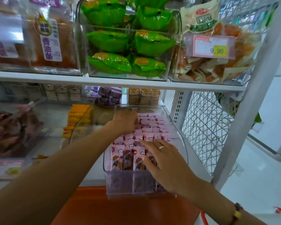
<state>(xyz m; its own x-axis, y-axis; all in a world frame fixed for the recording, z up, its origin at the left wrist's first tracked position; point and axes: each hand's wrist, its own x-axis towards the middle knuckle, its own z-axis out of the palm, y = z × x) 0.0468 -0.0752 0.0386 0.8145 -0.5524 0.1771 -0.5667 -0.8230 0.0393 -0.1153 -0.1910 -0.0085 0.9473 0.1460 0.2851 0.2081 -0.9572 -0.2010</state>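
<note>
A clear plastic bin (120, 190) on the lower shelf holds several rows of upright pink snack packets (152, 127) with cartoon prints. My left hand (125, 120) reaches deep into the bin's back left, fingers curled down among the packets; whether it grips one is hidden. My right hand (162, 161), with a ring, lies flat with spread fingers on the tops of the front packets at the bin's right side.
The upper shelf (104, 80) carries clear bins of green packets (128, 41), orange snack bags (217, 62) with a 9.90 price tag (212, 47), and fried dough sticks (50, 38). Yellow packets (76, 119) sit left of the pink bin. A white wire mesh side panel (206, 127) stands at right.
</note>
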